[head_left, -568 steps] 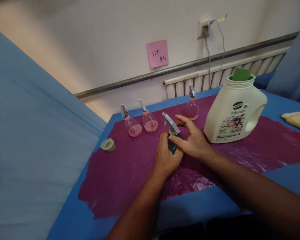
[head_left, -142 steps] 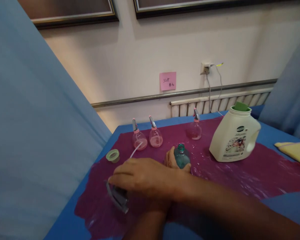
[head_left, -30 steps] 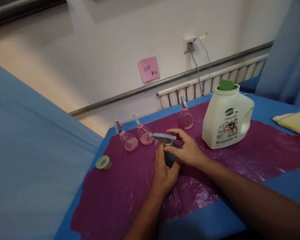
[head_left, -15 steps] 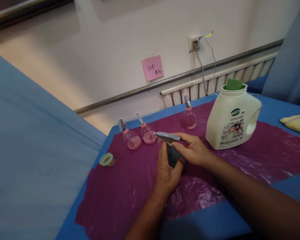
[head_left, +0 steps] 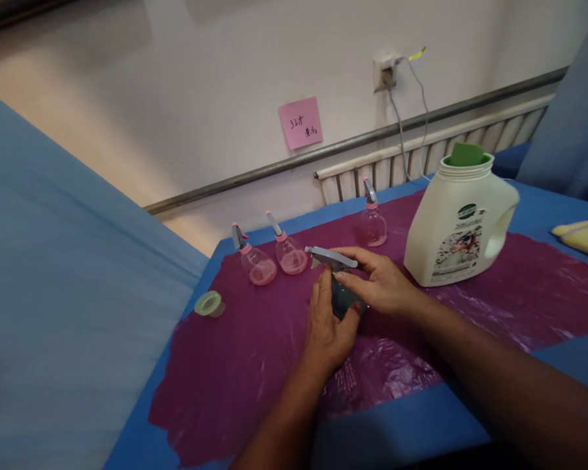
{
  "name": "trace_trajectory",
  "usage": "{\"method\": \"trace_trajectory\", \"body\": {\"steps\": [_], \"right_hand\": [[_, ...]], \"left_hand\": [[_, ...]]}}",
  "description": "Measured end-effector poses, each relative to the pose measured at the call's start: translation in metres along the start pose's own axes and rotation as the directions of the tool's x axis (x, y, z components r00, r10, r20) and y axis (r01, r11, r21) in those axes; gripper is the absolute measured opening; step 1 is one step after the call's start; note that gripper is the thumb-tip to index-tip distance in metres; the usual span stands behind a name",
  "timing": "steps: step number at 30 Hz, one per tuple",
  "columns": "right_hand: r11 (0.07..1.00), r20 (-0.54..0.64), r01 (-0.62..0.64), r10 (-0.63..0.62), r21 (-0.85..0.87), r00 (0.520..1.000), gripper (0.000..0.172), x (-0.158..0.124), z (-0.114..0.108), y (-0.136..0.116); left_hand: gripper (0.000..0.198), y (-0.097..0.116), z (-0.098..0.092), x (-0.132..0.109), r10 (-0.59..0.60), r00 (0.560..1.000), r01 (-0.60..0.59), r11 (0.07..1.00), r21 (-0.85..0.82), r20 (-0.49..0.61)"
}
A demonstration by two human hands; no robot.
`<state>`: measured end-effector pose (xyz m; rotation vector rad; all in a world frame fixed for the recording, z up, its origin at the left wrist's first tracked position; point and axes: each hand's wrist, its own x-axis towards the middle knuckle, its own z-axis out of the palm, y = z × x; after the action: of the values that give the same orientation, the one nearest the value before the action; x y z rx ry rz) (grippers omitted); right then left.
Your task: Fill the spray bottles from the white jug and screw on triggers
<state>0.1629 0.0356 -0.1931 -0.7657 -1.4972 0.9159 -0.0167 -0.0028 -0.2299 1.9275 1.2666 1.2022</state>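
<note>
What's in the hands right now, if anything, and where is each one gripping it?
A dark spray bottle: the left hand is around its body, and the right hand is at its neck, just under the grey spray head.

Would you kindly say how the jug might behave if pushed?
The jug may tip, since it stands tall. It would probably keep its shape: its walls look smooth and undented. It might also slide, as the purple sheet beneath looks shiny.

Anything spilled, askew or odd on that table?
Mildly odd: the large cream plastic jug stands uncapped, its green plastic insert exposed, and the shiny purple plastic sheet has a ragged left edge and wrinkles. No clear spill; glints there could be creases or wetness.
</note>
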Motion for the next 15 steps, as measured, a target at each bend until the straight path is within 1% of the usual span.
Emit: {"method": "trace_trajectory", "body": {"steps": [2,3,7,9,10,12,15], "right_hand": [[1.000,0.003,-0.007,0.007,-0.001,1.000,0.042,0.000,0.001,0.000],[0.999,0.014,-0.022,0.022,0.026,1.000,0.041,0.000,0.001,0.001],[0.967,0.132,-0.150,0.125,0.206,0.983,0.039,0.002,0.000,0.004],[0.950,0.171,-0.193,0.153,0.246,0.973,0.039,0.002,-0.001,0.005],[0.947,0.174,-0.198,0.157,0.252,0.972,0.038,0.002,-0.001,0.005],[0.951,0.143,-0.187,0.155,0.247,0.978,0.037,0.002,0.000,0.006],[0.963,0.044,-0.143,0.136,0.229,0.990,0.036,0.002,0.006,0.010]], "left_hand": [[0.091,-0.001,0.000,-0.001,0.020,1.000,-0.020,1.000,0.020,0.014],[0.091,-0.002,0.001,-0.002,0.021,1.000,-0.022,0.999,0.027,0.014],[0.091,-0.004,0.001,-0.006,0.001,1.000,-0.001,1.000,0.029,0.002],[0.092,-0.004,0.001,-0.006,-0.001,1.000,0.001,1.000,0.022,0.000],[0.093,-0.003,0.001,-0.006,0.003,1.000,-0.003,1.000,0.022,-0.001],[0.092,-0.001,0.001,-0.005,0.016,1.000,-0.016,0.999,0.034,-0.005],[0.093,0.001,0.000,-0.005,0.050,0.999,-0.050,0.998,0.042,-0.003]]}}
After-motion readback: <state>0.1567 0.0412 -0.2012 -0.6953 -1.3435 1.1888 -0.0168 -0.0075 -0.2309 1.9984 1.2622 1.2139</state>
